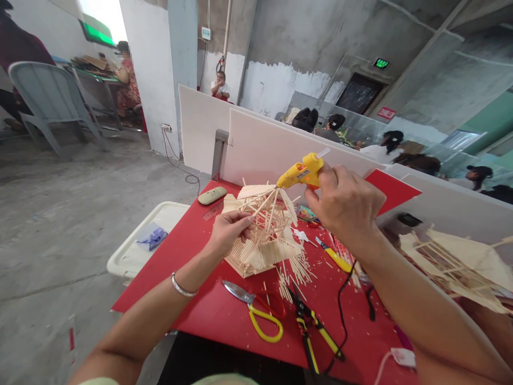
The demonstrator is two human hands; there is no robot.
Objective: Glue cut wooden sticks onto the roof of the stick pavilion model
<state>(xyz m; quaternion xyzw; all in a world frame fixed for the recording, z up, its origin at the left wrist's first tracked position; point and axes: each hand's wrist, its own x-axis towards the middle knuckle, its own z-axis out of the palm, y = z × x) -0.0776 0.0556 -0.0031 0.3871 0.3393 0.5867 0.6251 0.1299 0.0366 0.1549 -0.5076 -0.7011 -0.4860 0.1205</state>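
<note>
My right hand [347, 200] is closed around a yellow hot glue gun [298, 172], with a clear glue stick poking out of its back end. The gun's nozzle meets the peak of a model pavilion [256, 256] built of thin wooden sticks. Fingers of my left hand [232, 230] pinch a thin wooden stick [262, 205] at the roof's near side; its far end runs up toward the nozzle. Slats cover part of the roof, while bare sticks fan out from the peak elsewhere. My left fingertips hide part of the frame below.
On the red table [192, 305] lie scissors [256, 313], pliers [310, 326], a yellow utility knife [334, 255], loose sticks [298, 270] and a glasses case [212, 195]. A black cord hangs near my right forearm. Another stick model [452, 262] stands right; white boards [280, 144] rise behind.
</note>
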